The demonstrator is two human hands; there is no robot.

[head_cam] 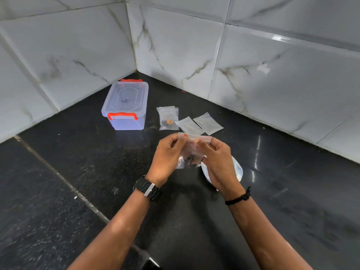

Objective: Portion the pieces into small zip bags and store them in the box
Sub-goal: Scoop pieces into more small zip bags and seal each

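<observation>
Pinching the zip bag (190, 152) at its top seal, left hand (165, 158) and right hand (218, 162) are holding it above the surface, mouth up, seal line running left-right, pieces (191, 159) sagging low; film's likely light, floppy, slick, so grip the seal strip.

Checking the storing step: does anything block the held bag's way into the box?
Yes. The clear plastic box has its lid on, orange clips down. The small zip bag, pinched by both hands, cannot enter yet.

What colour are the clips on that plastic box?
Orange-red clips on the clear box, seen best in the head view.
</observation>
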